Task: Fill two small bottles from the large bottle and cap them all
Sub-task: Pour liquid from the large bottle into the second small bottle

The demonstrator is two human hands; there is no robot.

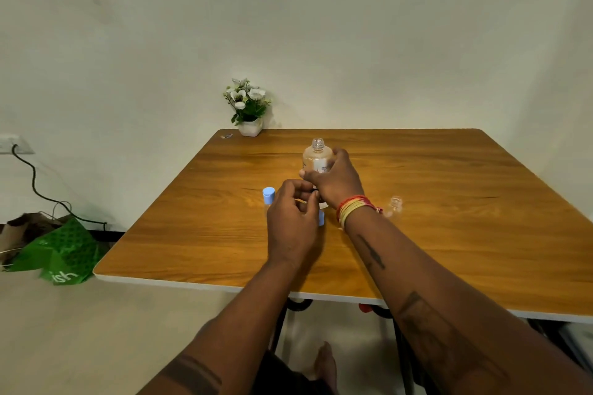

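Note:
The large clear bottle (316, 155) stands uncapped at the table's middle, with pale liquid inside. My right hand (333, 181) is wrapped around its lower body. My left hand (293, 218) is just in front of it, fingers curled; a small dark piece (315, 191), perhaps a cap, shows at its fingertips. A small bottle with a blue cap (269, 196) stands at the left hand's left side, mostly hidden. A loose blue cap (321, 218) peeks out to the right of the left hand. Another small clear bottle (395, 206) stands uncapped to the right of my right wrist.
The wooden table (449, 234) has a white pot of flowers (248, 107) at its far left corner, against the wall. A green bag (61, 253) and a cable lie on the floor to the left.

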